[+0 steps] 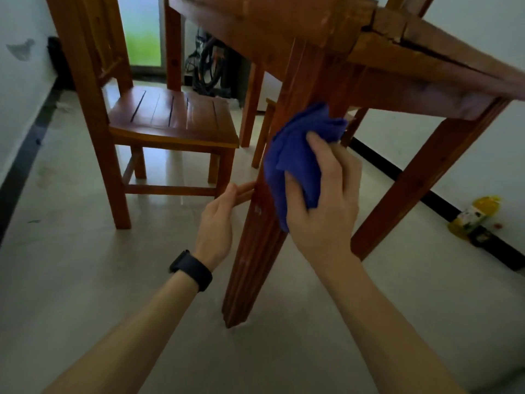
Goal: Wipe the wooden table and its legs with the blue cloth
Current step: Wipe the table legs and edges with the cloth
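The wooden table (426,66) is seen from low down, its cracked top edge running to the upper right. Its nearest leg (255,251) stands in the middle of the view on the tiled floor. My right hand (324,200) grips the bunched blue cloth (292,155) and holds it against the upper half of that leg. My left hand (218,223), with a black watch on the wrist, touches the leg's left side with straight fingers. A second table leg (420,180) slants down at the right.
A wooden chair (173,118) stands to the left of the leg, close by. A yellow packet (477,217) lies on the floor by the right wall's black skirting. Dark cables and gear sit under the table's far end near a glass door.
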A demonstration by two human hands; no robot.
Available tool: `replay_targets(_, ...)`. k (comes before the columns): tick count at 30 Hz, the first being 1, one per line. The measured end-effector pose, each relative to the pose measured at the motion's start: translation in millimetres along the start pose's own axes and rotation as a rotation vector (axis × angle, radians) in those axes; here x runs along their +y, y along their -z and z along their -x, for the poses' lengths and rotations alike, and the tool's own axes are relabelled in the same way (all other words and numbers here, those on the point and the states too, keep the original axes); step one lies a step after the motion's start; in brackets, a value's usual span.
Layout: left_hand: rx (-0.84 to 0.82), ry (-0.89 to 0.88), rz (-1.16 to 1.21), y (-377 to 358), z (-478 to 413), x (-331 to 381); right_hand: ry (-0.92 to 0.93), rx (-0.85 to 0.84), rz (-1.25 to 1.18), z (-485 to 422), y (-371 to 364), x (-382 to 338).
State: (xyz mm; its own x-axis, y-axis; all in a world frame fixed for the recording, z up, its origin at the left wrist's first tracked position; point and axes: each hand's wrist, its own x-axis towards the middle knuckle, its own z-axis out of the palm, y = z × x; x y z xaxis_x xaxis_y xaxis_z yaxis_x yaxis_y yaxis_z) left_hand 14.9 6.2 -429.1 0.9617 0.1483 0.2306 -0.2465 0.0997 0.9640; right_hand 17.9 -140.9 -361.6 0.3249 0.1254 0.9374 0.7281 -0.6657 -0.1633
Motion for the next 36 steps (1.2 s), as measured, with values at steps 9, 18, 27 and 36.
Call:
replay_targets(9,-0.053,0.005,0.107,5.5,17.0,-12.7,0.073,-0.686,0.272,114.5,-6.1,13.8)
replay_targets(18,-0.123,0.307,0.188,38.3,100.3,-54.7,-0.637,-0.676,-0.299,141.3,-18.1,-48.3)
replay_targets(27,0.176,-0.333,-0.101,49.3,-8.1,30.5,-0.491,-0.218,-0.034,57.1,4.1,-16.1)
replay_targets(36,0.178,-0.636,-0.503,-24.2,-6.2,-10.3,-0.642,-0.267,-0.260,23.2,-16.1,-14.4)
